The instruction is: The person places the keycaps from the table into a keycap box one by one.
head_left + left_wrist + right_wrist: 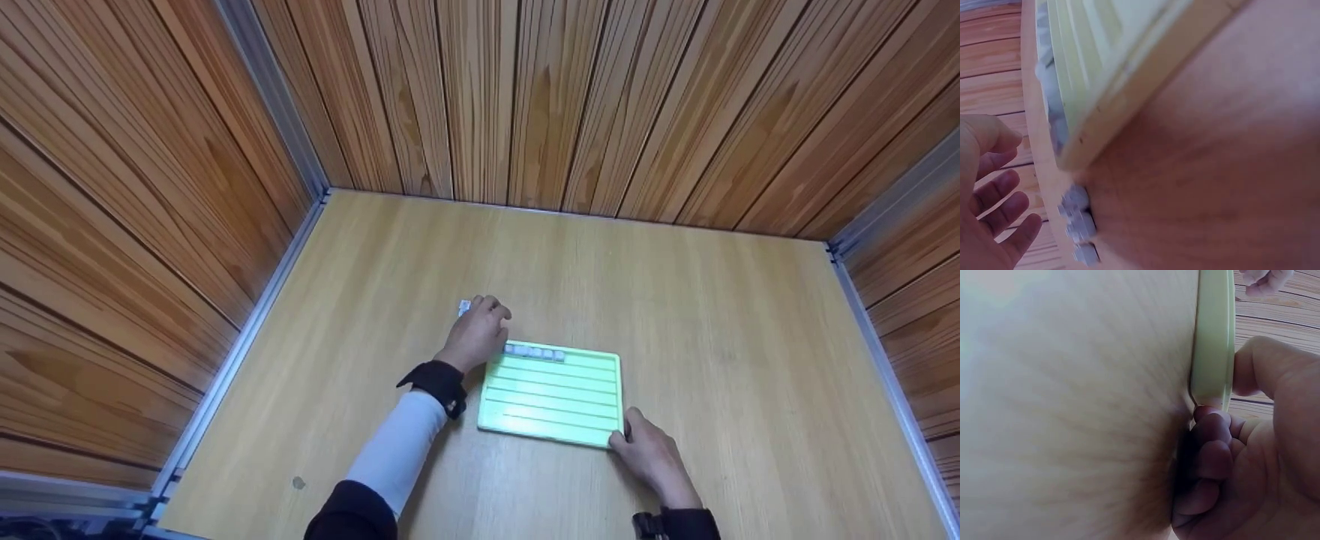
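Blocks could scatter if the left hand — loose, empty — brushes them, or the right hand, pinching the tray, jerks

On the left, a black wristband, white sleeve and black fabric are worn; on the right, a black cuff.

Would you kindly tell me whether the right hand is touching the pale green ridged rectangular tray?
Touching. The right wrist view shows the right hand at a corner of the pale green ridged rectangular tray, its thumb against the rim.
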`<state>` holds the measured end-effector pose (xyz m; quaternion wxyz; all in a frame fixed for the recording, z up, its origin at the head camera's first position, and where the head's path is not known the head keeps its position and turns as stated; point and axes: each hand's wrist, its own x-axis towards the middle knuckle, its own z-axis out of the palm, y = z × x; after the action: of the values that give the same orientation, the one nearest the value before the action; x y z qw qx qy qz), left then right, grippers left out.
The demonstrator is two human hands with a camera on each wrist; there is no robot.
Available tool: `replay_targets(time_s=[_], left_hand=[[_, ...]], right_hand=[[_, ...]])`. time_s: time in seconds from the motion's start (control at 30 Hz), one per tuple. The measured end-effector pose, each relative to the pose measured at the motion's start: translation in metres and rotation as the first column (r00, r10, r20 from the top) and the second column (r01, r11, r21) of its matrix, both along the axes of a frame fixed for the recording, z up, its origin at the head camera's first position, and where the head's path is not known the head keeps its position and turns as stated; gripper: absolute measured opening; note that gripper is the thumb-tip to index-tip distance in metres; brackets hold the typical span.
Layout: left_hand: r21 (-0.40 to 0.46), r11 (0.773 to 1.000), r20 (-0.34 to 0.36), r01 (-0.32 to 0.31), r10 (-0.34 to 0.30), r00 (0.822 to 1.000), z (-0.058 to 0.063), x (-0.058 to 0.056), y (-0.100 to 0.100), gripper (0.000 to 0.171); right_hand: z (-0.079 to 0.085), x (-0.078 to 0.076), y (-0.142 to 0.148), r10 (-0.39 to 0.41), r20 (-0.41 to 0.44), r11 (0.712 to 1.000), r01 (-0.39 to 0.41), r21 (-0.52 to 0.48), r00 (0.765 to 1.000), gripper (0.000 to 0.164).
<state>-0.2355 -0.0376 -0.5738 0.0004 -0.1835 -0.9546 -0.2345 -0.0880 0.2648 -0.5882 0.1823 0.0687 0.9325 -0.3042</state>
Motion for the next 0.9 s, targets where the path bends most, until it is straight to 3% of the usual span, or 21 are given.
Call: replay_targets(time_s=[0.53,0.9], left_hand=[[-0.039,0.987,-0.047,-0.158,0.156,0.987,-0.007,-0.002,-0.037,0.026],[-0.052,0.983,-0.031,-0.175,0.173,0.984,-0.013,-0.003,-0.045,0.028]], right_hand=[[0.000,0.002,-0.001,0.001,-0.021,1.000,-0.002,-0.004,1.000,0.016],[-0.001,0.001,-0.001,0.003,-0.025,1.000,-0.003,0.005,1.000,0.016]])
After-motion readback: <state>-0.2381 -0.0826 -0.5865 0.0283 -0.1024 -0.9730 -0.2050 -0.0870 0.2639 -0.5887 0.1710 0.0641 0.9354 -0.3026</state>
